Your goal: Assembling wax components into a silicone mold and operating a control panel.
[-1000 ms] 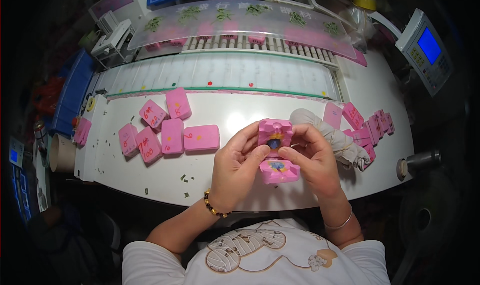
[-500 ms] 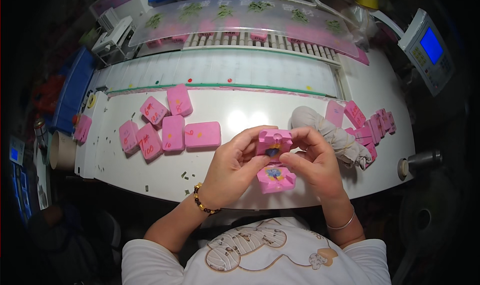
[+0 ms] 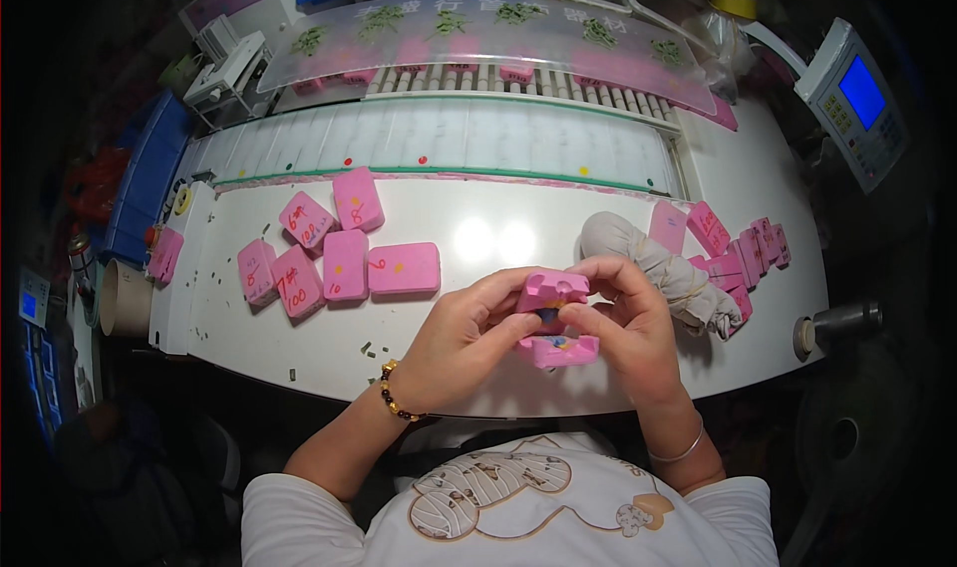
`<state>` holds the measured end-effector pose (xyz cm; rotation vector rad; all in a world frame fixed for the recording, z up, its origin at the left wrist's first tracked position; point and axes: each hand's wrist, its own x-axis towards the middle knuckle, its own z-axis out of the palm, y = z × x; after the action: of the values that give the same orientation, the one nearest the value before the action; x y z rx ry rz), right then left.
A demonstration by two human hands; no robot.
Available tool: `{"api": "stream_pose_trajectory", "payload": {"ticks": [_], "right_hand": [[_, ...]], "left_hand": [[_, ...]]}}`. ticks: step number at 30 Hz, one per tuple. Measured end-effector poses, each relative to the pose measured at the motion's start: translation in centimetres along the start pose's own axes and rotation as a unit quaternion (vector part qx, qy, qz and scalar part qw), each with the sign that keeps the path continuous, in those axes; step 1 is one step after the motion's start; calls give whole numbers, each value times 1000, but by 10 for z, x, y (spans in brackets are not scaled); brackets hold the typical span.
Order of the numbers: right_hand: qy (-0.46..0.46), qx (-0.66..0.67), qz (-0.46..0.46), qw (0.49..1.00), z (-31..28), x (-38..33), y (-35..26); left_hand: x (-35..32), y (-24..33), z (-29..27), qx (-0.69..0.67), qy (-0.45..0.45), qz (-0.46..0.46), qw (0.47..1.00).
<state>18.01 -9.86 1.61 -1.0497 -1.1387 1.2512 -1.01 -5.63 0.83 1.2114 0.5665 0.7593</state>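
Note:
Between both hands, over the near edge of the table, is a pink rubber mold (image 3: pixel 558 352), its two halves parted like a jaw. Blue and yellow marks show on the inner faces, partly covered by my thumbs. My left hand (image 3: pixel 467 333) grips the mold's left side, thumb across the gap. On the other side my right hand (image 3: pixel 635 338) grips it with thumb and fingers. Whether anything small sits inside the mold cannot be made out. Left of my hands lie several closed pink molds (image 3: pixel 404 268) with red handwriting.
A grey cloth bundle (image 3: pixel 653 268) lies right of my hands, beside more pink molds (image 3: pixel 708 228). A glass-topped conveyor strip (image 3: pixel 439 139) and rollers (image 3: pixel 598 94) run behind. A control panel (image 3: pixel 852 104) stands at right, a dark cylinder (image 3: pixel 847 318) below it. Green crumbs (image 3: pixel 369 349) dot the table.
The mold's two halves have come closer together and tilted, so less of the lower half's inner face shows. Coloured dots on the conveyor strip have shifted left.

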Motion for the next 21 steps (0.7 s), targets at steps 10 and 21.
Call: {"api": "stream_pose_trajectory", "payload": {"ticks": [10,21], "right_hand": [[6,17,74,997,-7,0,-1],[3,-32,-40,999,-3,0,5]], "left_hand": [[0,-4,1,42,43,-16,998],[-3,-4,17,178,67,97,977]]}}
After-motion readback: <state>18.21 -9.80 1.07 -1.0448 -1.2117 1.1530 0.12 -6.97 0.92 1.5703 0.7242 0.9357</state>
